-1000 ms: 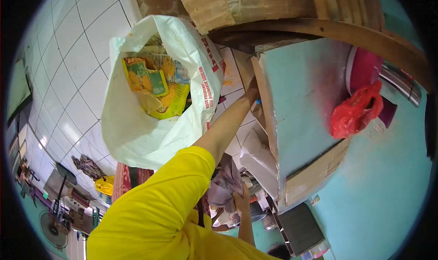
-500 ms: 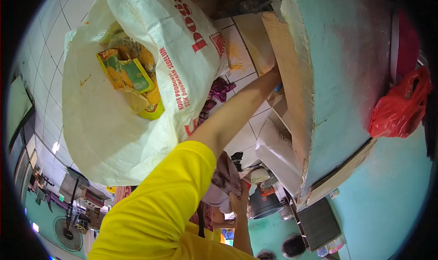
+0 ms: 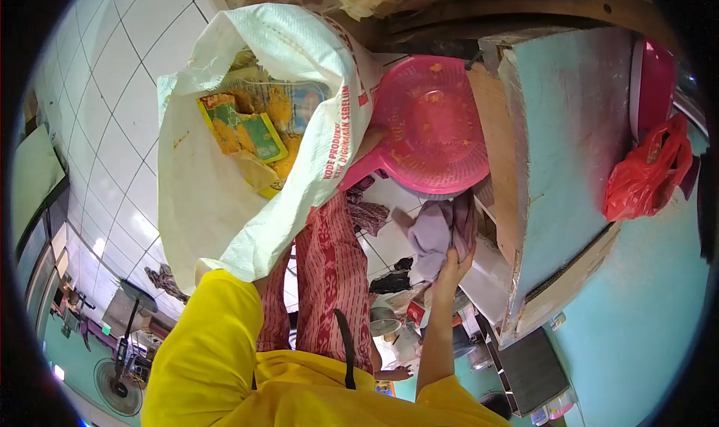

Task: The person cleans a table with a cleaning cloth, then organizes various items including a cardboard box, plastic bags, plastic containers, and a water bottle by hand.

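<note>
My left hand (image 3: pixel 372 138) shows only in part behind the white woven sack (image 3: pixel 213 225). Its fingers close near the handle of a pink plastic colander (image 3: pixel 431 127) dotted with orange crumbs. The sack gapes open and holds a green-and-yellow carton (image 3: pixel 251 135) smeared with orange matter. My left forearm passes behind the sack and is mostly hidden. Lower right, my right hand (image 3: pixel 454 268) grips a bunched greyish-purple cloth (image 3: pixel 434 236), just below the colander.
A light-blue board (image 3: pixel 569 180) with a rough wooden edge stands on the right, with a red plastic bag (image 3: pixel 650 168) against it. Dark patterned cloth (image 3: pixel 368 216) lies on the white tiled floor (image 3: pixel 112 150). Another person's hand (image 3: pixel 398 372) appears at the bottom.
My left arm has drawn back from beside the wooden board to behind the sack, and the pink colander has come into view. My right hand has moved up and right with the cloth.
</note>
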A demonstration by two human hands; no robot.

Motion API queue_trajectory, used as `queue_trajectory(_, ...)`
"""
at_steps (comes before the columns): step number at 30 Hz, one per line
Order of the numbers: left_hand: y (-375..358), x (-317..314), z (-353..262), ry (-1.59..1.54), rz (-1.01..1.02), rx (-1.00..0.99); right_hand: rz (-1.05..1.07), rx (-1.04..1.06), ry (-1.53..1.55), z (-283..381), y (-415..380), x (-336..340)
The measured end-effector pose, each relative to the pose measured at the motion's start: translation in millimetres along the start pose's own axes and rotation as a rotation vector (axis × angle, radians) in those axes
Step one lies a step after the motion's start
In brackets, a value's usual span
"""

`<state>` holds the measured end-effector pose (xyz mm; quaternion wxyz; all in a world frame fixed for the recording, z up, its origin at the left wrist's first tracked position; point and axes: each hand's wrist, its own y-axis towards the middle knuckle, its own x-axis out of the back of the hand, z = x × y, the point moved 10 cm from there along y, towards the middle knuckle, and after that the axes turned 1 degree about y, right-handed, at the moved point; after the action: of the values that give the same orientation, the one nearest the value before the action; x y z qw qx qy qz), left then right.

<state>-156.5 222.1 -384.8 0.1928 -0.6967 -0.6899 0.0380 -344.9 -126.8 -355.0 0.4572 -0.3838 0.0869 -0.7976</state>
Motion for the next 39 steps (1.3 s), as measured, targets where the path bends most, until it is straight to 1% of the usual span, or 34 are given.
queue_trajectory(2, -13.4, 6.4, 6.3, -0.033, 0.046, 0.052, 0.038, 0.078, -0.086, 16.0, 15.3, -5.4)
queue_trajectory(3, -20.1, 6.4, 15.9, -0.091, 0.096, 0.111, 0.057, 0.118, -0.126, 23.6, 22.4, -9.3)
queue_trajectory(6, -58.0, -2.4, 51.2, -0.319, 0.262, 0.361, 0.169, 0.3, -0.216, 35.5, 47.8, -28.4)
queue_trajectory(9, -112.4, -4.3, 74.8, -0.501, 0.361, 0.621, 0.205, 0.462, -0.185, 65.7, 66.5, -60.1)
queue_trajectory(11, -140.4, 5.6, 78.4, -0.536, 0.414, 0.725, 0.176, 0.542, -0.224, 84.3, 87.3, -79.0)
queue_trajectory(12, -147.5, 12.8, 78.6, -0.517, 0.453, 0.742, 0.162, 0.583, -0.245, 92.9, 101.4, -89.3)
queue_trajectory(15, -153.8, 30.3, 74.7, -0.324, 0.61, 0.592, 0.118, 0.687, -0.301, 113.7, 145.2, -123.8)
queue_trajectory(18, -160.3, 33.7, 86.0, -0.252, 0.562, 0.52, 0.064, 0.758, -0.361, 129.8, 193.0, -156.8)
queue_trajectory(19, -164.5, 31.9, 92.3, -0.209, 0.601, 0.594, 0.042, 0.77, -0.383, 133.5, 208.7, -167.2)
queue_trajectory(21, -163.4, 31.4, 82.0, -0.117, 0.675, 0.743, 0.0, 0.782, -0.435, 137.7, 237.7, -184.4)
queue_trajectory(22, -155.9, 26.6, 70.7, -0.121, 0.68, 0.723, -0.017, 0.78, -0.469, 139.3, 251.3, -191.5)
queue_trajectory(25, -154.9, 20.8, 79.9, -0.028, 0.626, 0.698, -0.042, 0.77, -0.571, 144.7, 272.0, -209.6)
queue_trajectory(26, -153.4, 18.5, 81.8, -0.031, 0.576, 0.632, -0.044, 0.778, -0.613, 145.5, 269.2, -216.4)
queue_trajectory(28, -165.3, 12.6, 101.5, -0.062, 0.557, 0.645, -0.025, 0.835, -0.713, 141.0, 245.4, -232.3)
queue_trajectory(30, -163.4, 11.8, 97.9, -0.103, 0.561, 0.654, 0.027, 0.994, -0.838, 129.1, 188.4, -251.3)
queue_trajectory(32, -153.1, 11.9, 80.6, -0.154, 0.586, 0.67, 0.189, 1.164, -0.91, 111.6, 114.5, -267.6)
queue_trajectory(33, -154.4, 12.6, 80.5, -0.125, 0.596, 0.676, 0.329, 1.176, -0.863, 107.2, 80.9, -266.7)
queue_trajectory(35, -159.1, 11.8, 85.5, -0.064, 0.63, 0.686, 0.575, 1.131, -0.711, 104.6, 45.4, -259.3)
queue_trajectory(36, -159.7, 13.5, 92.1, -0.042, 0.597, 0.653, 0.444, 1.166, -0.528, 105.6, 55.7, -236.7)
queue_trajectory(37, -165.1, 14.6, 100.7, -0.023, 0.559, 0.625, 0.197, 1.232, -0.394, 120.8, 62.9, -208.1)
queue_trajectory(38, -171.1, 15.9, 105.2, -0.007, 0.526, 0.604, 0.284, 0.981, -0.344, 111.7, 96.0, -191.2)
queue_trajectory(39, -172.0, 14.9, 103.9, -0.004, 0.528, 0.6, 0.217, 0.859, -0.359, 110.6, 128.0, -172.7)
